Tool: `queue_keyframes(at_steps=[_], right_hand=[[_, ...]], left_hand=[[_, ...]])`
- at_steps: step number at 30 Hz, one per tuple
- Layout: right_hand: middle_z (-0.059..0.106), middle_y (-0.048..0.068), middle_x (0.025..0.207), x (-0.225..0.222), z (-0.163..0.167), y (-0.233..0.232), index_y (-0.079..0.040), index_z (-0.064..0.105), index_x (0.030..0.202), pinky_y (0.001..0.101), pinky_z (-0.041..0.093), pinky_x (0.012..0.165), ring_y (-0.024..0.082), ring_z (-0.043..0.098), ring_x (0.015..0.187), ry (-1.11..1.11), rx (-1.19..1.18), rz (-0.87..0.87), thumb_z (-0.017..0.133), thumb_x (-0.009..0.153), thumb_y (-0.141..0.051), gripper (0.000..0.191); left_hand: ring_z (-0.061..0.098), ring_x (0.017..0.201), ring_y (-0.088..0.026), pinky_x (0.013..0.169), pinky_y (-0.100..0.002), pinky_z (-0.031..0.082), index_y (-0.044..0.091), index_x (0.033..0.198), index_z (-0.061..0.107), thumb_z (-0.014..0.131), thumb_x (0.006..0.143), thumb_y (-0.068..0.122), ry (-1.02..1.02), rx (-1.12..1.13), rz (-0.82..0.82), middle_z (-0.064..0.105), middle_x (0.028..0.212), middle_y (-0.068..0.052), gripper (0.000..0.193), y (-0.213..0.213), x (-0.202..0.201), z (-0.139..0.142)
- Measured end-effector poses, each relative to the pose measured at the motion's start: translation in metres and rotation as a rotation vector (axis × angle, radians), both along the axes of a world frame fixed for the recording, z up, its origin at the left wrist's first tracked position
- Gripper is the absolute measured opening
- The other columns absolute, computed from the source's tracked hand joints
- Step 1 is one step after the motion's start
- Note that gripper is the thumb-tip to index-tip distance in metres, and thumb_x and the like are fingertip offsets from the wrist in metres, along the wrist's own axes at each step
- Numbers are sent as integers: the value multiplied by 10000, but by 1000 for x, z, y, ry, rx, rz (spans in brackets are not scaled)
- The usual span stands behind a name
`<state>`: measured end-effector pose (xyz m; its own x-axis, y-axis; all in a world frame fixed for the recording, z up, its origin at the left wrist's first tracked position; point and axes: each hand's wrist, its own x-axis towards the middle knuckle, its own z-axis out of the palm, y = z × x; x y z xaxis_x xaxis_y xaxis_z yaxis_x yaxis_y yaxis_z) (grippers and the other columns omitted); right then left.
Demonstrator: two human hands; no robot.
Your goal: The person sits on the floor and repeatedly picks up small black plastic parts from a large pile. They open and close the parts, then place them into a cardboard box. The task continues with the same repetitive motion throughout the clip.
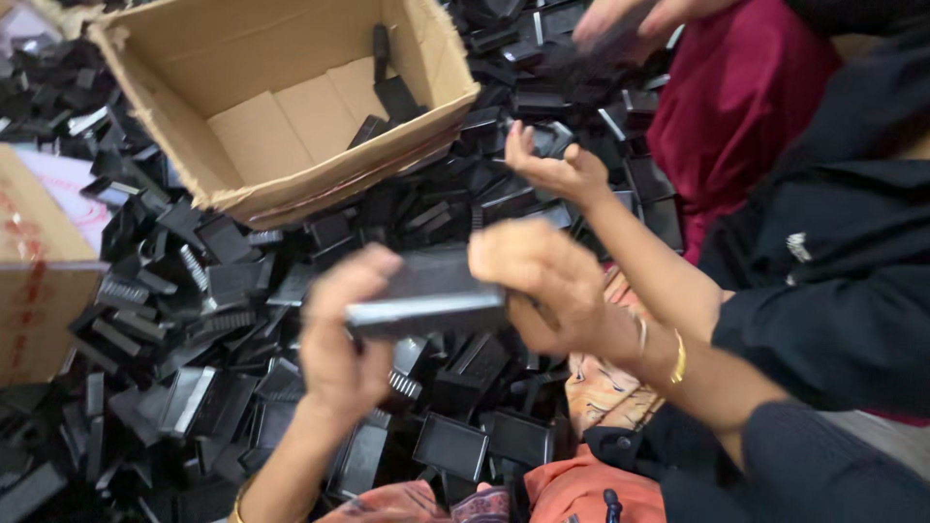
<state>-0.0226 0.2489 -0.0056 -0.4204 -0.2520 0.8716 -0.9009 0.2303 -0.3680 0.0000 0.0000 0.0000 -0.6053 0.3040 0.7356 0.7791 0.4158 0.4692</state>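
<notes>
Nearest to me, at the bottom edge of the view, I saw a fold of orange patterned cloth (pixel 572 484) over the lap and, beside it, the near fringe of a heap of black plastic parts (pixel 194 387) that covered the floor. Just above that, my left hand (pixel 341 329) came up from the bottom, its fingers curled round the left end of a flat black piece (pixel 426 295), thumb on top. My right hand (pixel 542 291), a gold bangle (pixel 678 358) on its wrist, gripped the right end of the same piece, fingers wrapped over it. So the black piece sat between both hands, held level above the heap, roughly at the middle of the view; motion blur kept me from reading its finer shape.

A little farther, another person's hand (pixel 557 165) reached in from the right over the pile, fingers pinched on a small black part (pixel 550 138); the dark sleeve (pixel 833 291) behind it belonged to that person. At the left edge stood the side of a closed carton (pixel 34 281) with red marking.

Farther still, an open cardboard box (pixel 155 116) rested tilted on the heap toward the top left, a few black parts lying in its far right corner. At the top right a third hand (pixel 630 17) hovered over the pile, too blurred for me to tell its grip, next to dark red cloth (pixel 736 97)
</notes>
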Motion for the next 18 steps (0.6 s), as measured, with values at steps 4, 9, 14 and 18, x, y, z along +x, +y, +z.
queue_keyframes(at_steps=[4, 9, 14, 18], right_hand=[[513, 222, 1441, -139, -12, -54, -20, 515, 1453, 491, 421, 1163, 428, 479, 1336, 68, 100, -371, 808, 929, -41, 601], [575, 163, 1242, -154, -109, -104, -52, 536, 1375, 500, 478, 934, 353, 558, 1154, -291, 961, -221, 815, 788, -329, 707], [542, 119, 1350, -99, -247, -76, -103, 452, 1449, 525, 481, 880, 381, 497, 1193, -448, 1258, -177, 902, 587, -392, 1015], [565, 118, 1314, -76, -263, -41, -27, 458, 1450, 461, 499, 834, 332, 552, 1145, -444, 974, -208, 867, 628, -346, 972]], left_hand=[[548, 1186, -191, 1037, -285, 479, 27, 1324, 453, 659, 988, -3, 36, 412, 245, 525, 1278, -54, 396, -37, -13, -7], [629, 892, -150, 845, -260, 499, -16, 1102, 651, 674, 1029, -10, -167, 186, 393, 641, 984, -85, 76, -76, -38, -27], [694, 806, -193, 755, -317, 541, 1, 1035, 695, 688, 963, 18, -350, 18, 530, 705, 912, -98, 74, -107, -82, -99], [673, 925, -335, 806, -416, 541, 17, 989, 687, 704, 884, 60, -239, -366, 401, 690, 961, -146, 114, -89, -91, -146]])
